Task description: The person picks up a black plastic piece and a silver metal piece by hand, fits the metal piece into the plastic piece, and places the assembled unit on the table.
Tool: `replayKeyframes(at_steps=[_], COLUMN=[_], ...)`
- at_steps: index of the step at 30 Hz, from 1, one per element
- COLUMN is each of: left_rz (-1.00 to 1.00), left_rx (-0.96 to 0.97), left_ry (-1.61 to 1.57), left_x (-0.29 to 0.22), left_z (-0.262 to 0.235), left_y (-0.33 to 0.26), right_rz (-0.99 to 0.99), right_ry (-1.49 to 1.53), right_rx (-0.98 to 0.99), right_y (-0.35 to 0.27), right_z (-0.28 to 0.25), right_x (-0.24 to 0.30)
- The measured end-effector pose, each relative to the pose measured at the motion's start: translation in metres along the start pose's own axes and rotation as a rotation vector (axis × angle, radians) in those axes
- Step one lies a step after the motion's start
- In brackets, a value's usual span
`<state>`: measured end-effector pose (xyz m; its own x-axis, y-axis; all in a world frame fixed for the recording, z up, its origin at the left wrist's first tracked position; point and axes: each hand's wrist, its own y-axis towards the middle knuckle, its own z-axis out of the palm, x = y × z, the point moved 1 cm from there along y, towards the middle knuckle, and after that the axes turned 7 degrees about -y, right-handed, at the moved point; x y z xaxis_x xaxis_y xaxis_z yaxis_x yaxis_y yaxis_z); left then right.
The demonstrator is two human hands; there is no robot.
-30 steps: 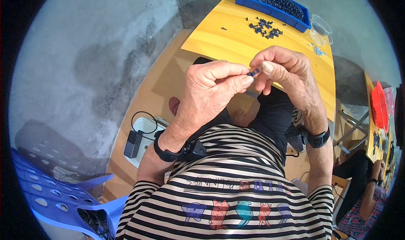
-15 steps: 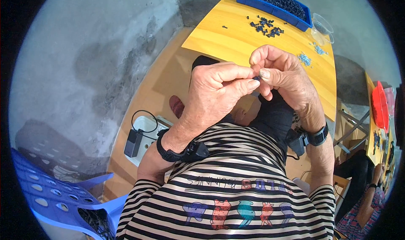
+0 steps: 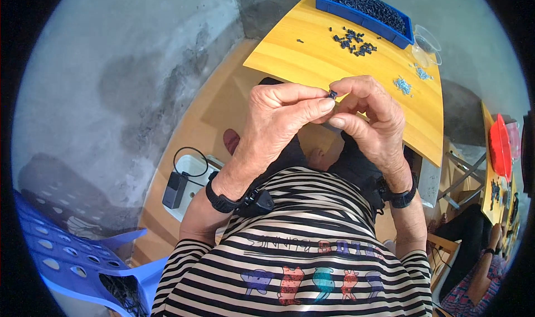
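By the table (image 3: 290, 52), I am pinching a small black piece (image 3: 332, 94) with my left hand (image 3: 281, 110) while my right hand (image 3: 374, 115) is opening, thumb dropping away, leaving the left mainly holding it.

The tiny dark part (image 3: 332, 94) is pinched in the left grip (image 3: 276, 108), one end poking out close by the right grip (image 3: 376, 119).

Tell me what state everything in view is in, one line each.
Left hand: pinching the part
Part: held at the fingertips
Right hand: thumb and forefinger parted
Blue tray: well filled
Loose pieces: scattered on the table
Silvery bits: in two heaps
Wristbands: worn
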<state>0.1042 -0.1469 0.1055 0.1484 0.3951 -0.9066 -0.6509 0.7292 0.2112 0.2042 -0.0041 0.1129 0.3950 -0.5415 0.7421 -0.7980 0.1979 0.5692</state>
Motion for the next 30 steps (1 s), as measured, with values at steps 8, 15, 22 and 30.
replayKeyframes(at_steps=[8,15,22,30], left_rz=[-0.045,-0.134,-0.169,-0.146], left_rx=[0.024,0.123,0.126,0.149], left_ry=[-0.014,-0.176,-0.183,-0.031], left_x=[0.006,0.005,0.004,0.001], left_z=[0.0,-0.001,-0.004,0.0], left_y=[0.001,0.002,0.002,0.005], right_rz=[-0.266,-0.137,-0.092,-0.165], right_ry=[-0.471,-0.277,-0.161,-0.188], right_rx=[-0.166,-0.186,-0.187,-0.17], right_y=[-0.003,-0.007,-0.011,-0.01], right_z=[0.009,0.008,0.008,0.01], right_x=[-0.001,-0.011,-0.015,-0.014])
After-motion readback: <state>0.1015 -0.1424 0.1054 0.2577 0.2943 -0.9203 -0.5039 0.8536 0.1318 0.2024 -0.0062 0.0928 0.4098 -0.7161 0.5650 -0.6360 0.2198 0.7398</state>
